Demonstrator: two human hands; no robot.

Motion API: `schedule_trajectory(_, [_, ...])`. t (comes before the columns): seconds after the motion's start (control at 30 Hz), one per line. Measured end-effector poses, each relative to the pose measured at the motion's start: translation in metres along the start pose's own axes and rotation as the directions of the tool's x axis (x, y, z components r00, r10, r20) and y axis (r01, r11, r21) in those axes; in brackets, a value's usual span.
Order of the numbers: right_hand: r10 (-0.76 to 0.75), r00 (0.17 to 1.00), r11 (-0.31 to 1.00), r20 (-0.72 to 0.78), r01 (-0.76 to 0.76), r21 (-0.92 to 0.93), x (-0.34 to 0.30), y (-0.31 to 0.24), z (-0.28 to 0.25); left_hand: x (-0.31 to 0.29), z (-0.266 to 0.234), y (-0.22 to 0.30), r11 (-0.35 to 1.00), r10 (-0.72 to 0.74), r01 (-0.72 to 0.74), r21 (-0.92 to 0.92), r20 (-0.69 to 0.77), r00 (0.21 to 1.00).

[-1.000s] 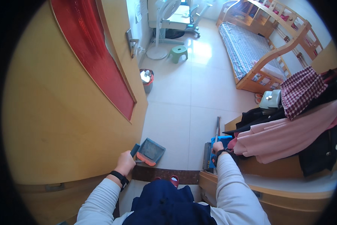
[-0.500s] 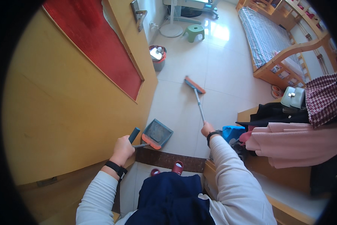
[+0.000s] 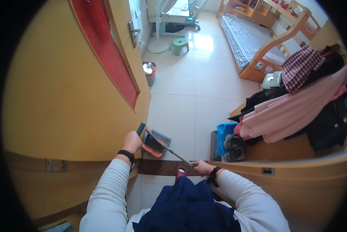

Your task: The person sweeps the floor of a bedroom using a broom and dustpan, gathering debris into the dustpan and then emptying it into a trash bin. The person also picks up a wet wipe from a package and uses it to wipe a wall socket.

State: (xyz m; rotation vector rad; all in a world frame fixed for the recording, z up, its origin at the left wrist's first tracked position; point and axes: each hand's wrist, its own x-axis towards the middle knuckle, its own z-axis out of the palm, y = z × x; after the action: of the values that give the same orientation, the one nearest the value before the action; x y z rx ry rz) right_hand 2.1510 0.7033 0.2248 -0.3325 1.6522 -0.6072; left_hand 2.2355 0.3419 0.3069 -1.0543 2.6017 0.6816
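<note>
Grey dustpan [image 3: 163, 138] sits partly hidden beneath a broom [image 3: 181, 157], their handles gripped by fingers of left hand [image 3: 132, 142] and right hand [image 3: 203, 168], respectively.

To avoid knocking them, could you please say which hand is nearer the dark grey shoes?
Right. In view, the right hand, holding a slim grey broom stick, is lower left of the shoes; the left hand is farther left, past the grey, orange-edged dustpan.

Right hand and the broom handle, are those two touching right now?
Touching. The head view shows the right hand gripping the broom handle, which runs from the fingers up toward the dustpan.
</note>
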Motion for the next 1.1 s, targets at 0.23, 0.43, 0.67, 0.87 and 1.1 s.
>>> schedule_trajectory(0.23, [-0.064, 0.922, 0.94, -0.383, 0.185, 0.287, -0.04, 0.051, 0.017, -0.059, 0.003, -0.012, 0.989, 0.147, -0.148, -0.028, -0.045, 0.988])
schedule_trajectory(0.43, [0.239, 0.902, 0.6, -0.36, 0.155, 0.785, 0.01, 0.116, 0.016, -0.152, -0.005, -0.034, 0.957, 0.219, -0.203, -0.205, 0.056, 0.974])
schedule_trajectory(0.67, [-0.025, 0.816, 0.999, -0.578, -0.002, -0.046, 0.064, 0.155, 0.099, -0.206, 0.015, -0.069, 0.986, 0.156, -0.161, 0.048, 0.09, 0.984])
schedule_trajectory(0.87, [0.02, 0.899, 0.997, -0.437, 0.017, 0.081, 0.011, 0.096, 0.234, -0.216, 0.054, -0.103, 0.979, 0.159, -0.176, 0.1, 0.157, 0.975])
schedule_trajectory(1.1, [0.079, 0.979, 0.834, -0.186, 0.038, 0.551, -0.073, 0.064, 0.288, -0.208, 0.066, -0.115, 0.988, 0.152, -0.155, 0.026, 0.09, 0.984])
